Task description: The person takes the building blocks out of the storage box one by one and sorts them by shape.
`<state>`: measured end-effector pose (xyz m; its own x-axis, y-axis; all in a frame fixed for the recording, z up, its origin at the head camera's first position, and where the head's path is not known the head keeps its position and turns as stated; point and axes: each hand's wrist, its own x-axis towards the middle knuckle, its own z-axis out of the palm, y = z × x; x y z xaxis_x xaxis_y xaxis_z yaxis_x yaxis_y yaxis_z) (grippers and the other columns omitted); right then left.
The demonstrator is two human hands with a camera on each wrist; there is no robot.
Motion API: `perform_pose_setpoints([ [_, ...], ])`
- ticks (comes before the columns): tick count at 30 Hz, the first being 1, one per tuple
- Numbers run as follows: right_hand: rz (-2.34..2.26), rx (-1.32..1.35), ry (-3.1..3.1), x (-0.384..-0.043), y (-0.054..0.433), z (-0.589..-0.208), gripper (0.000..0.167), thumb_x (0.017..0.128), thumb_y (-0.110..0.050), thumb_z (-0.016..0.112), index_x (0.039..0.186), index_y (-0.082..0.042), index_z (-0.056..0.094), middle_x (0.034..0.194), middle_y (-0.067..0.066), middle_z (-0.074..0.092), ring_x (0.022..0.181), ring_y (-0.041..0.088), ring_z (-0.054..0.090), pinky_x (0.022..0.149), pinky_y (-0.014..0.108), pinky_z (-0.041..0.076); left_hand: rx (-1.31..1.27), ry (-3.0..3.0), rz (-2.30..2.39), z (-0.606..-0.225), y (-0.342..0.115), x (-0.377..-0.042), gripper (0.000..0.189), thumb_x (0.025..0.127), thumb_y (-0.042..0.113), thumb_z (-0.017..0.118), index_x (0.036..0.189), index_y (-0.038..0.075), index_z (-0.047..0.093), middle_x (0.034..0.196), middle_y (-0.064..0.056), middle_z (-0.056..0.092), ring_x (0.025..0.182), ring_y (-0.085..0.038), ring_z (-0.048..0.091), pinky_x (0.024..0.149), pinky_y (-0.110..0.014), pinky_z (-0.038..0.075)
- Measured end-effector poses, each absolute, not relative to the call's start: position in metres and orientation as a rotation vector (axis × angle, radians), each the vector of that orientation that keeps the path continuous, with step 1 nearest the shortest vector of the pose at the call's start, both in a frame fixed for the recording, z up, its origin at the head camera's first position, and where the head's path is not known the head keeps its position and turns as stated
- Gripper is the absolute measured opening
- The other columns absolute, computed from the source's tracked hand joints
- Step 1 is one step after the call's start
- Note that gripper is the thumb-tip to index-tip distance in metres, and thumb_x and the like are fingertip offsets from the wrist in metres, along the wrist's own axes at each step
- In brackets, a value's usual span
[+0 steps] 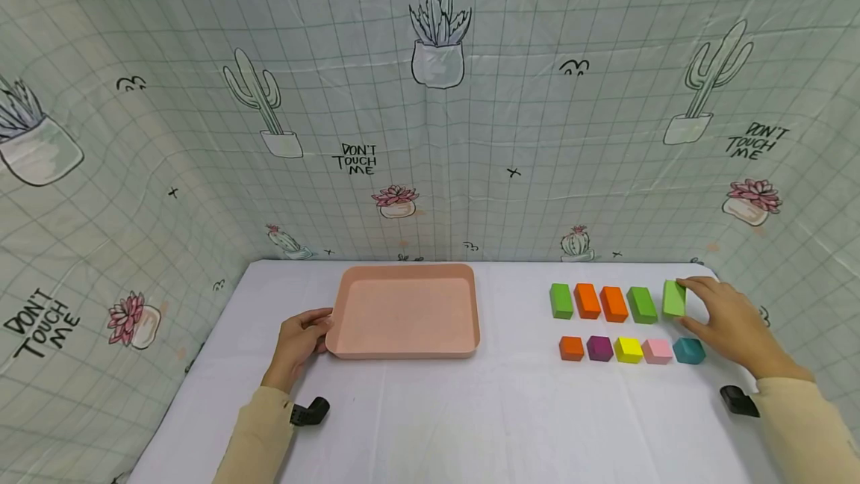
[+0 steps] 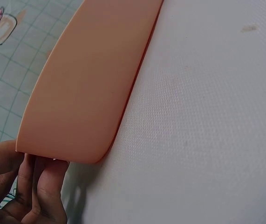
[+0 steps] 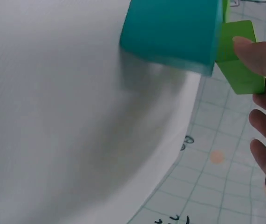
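Note:
A shallow pink tray (image 1: 403, 353) lies on the table's left half. At its left end my left hand (image 1: 298, 343) holds the edge; the left wrist view shows bent fingers (image 2: 51, 186) against the tray wall (image 2: 81, 93). My right hand (image 1: 732, 323) pinches a light green block (image 1: 674, 299) between thumb and fingers, at the right end of the back row. That row also has a green block (image 1: 561, 301), an orange block (image 1: 587, 301), another orange block (image 1: 614, 304) and a green block (image 1: 642, 305). Just in front of the held block sits a teal cube (image 1: 689, 350).
The front row continues leftward with a pink cube (image 1: 657, 352), a yellow cube (image 1: 628, 350), a purple cube (image 1: 600, 349) and an orange cube (image 1: 571, 349). White cloth (image 1: 430, 424) covers the table. Behind it hangs a grid-patterned curtain (image 1: 470, 133) printed with cacti.

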<state>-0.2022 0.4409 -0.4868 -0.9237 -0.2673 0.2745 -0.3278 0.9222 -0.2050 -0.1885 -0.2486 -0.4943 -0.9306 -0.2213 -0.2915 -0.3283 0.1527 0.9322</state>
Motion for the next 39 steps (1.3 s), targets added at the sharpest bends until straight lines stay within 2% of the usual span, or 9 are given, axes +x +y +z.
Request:
perform_pose_setpoints([
  [13,0.256,0.523,-2.989,-0.212,0.453,-0.499,0.069,0.081,-0.013,0.090,0.137,0.010,0.057,0.132,0.035,0.059,0.115,0.056,0.056,0.096,0.076,0.044,-0.560,2.304,1.926,-0.494,-0.250,-0.188,0.038,0.105,0.002,0.063,0.140,-0.011,0.060,0.102,-0.006,0.068,0.074,-0.009,0.063,0.060,-0.022,0.055],
  [23,0.187,0.637,-2.990,-0.218,0.457,-0.498,0.065,0.083,-0.011,0.089,0.137,0.011,0.059,0.132,0.033,0.062,0.114,0.054,0.059,0.093,0.073,0.047,-0.570,2.300,1.932,-0.495,-0.250,-0.187,0.038,0.105,0.002,0.063,0.140,-0.012,0.059,0.097,-0.003,0.068,0.072,-0.008,0.063,0.060,-0.021,0.055],
  [35,0.237,0.549,-3.104,-0.213,0.456,-0.495,0.070,0.088,-0.017,0.086,0.143,0.010,0.052,0.141,0.036,0.055,0.121,0.058,0.053,0.100,0.078,0.041,-0.562,2.297,1.931,-0.495,-0.249,-0.186,0.038,0.104,0.001,0.063,0.140,-0.012,0.060,0.098,-0.003,0.068,0.072,-0.008,0.063,0.060,-0.021,0.055],
  [39,0.268,0.536,-3.066,-0.209,0.454,-0.492,0.069,0.088,-0.017,0.085,0.143,0.009,0.052,0.140,0.037,0.055,0.121,0.059,0.051,0.098,0.079,0.040,-0.559,2.296,1.931,-0.495,-0.249,-0.186,0.039,0.104,0.002,0.063,0.140,-0.012,0.059,0.099,-0.003,0.068,0.072,-0.008,0.063,0.060,-0.021,0.055],
])
